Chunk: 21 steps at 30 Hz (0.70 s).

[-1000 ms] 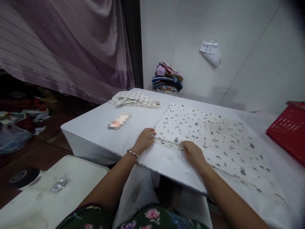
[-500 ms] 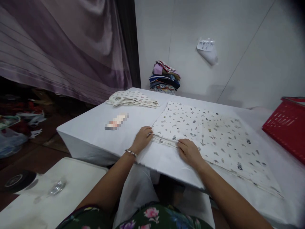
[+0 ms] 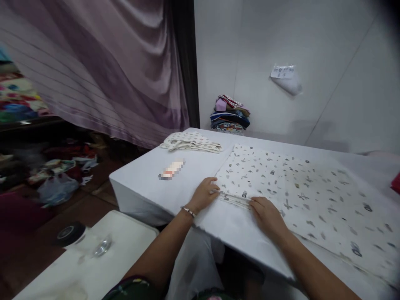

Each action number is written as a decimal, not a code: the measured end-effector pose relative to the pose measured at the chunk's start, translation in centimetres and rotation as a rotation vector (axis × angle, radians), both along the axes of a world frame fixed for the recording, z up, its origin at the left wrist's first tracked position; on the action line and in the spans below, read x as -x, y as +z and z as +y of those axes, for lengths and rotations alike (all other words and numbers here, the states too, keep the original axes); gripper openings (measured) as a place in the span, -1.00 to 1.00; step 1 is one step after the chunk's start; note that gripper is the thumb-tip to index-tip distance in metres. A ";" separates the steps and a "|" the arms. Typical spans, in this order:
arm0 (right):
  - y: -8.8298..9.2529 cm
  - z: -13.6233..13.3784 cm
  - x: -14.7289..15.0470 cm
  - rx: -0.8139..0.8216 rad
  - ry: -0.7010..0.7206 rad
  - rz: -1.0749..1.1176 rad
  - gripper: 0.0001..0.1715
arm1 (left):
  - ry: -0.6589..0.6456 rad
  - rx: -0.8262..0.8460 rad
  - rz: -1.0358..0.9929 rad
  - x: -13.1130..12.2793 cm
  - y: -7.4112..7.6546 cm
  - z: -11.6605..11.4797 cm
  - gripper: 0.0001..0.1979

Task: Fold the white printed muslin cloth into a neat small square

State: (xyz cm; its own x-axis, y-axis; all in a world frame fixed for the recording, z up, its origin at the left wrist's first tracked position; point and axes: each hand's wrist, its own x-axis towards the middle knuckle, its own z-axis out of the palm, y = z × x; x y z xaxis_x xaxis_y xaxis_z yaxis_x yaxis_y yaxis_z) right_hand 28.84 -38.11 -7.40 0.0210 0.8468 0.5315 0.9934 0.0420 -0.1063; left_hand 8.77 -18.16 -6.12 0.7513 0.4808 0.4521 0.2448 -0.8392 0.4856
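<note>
On the table [image 3: 140,175], your left hand [image 3: 204,195] is clamping its fingers on the cloth [image 3: 259,168] at one corner; your right hand [image 3: 269,214] is pinching the same edge.

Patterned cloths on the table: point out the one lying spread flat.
The large cloth touched by the left hand and right hand; the other cloth, farther back and left, lies loosely bunched.
</note>
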 end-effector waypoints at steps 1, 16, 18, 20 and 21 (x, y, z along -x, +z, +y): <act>-0.1 0.0 0.0 -0.012 -0.001 0.005 -0.64 | -0.002 -0.011 -0.001 0.0 0.0 0.0 -0.87; -1.9 0.3 -0.9 -0.095 0.023 0.078 -0.69 | -0.057 -0.208 0.161 -0.3 -0.1 -0.2 -0.82; -1.9 0.3 -0.9 -0.097 0.025 0.081 -0.69 | -0.028 -0.238 0.188 -0.5 -0.1 -0.3 -0.84; -2.0 0.4 -0.9 -0.106 0.020 0.074 -0.67 | -0.007 -0.262 0.201 -0.5 -0.1 -0.4 -0.84; -1.9 0.4 -0.9 -0.107 0.018 0.064 -0.66 | 0.004 -0.267 0.198 -0.5 -0.1 -0.5 -0.82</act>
State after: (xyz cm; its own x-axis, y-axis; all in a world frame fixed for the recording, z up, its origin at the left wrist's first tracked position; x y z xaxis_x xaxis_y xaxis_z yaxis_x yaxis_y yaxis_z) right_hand 29.73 -37.76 -9.35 0.0431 0.7857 0.6171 0.9837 0.0747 -0.1638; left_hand 9.29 -18.65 -6.27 0.8355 0.3682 0.4079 0.3161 -0.9293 0.1912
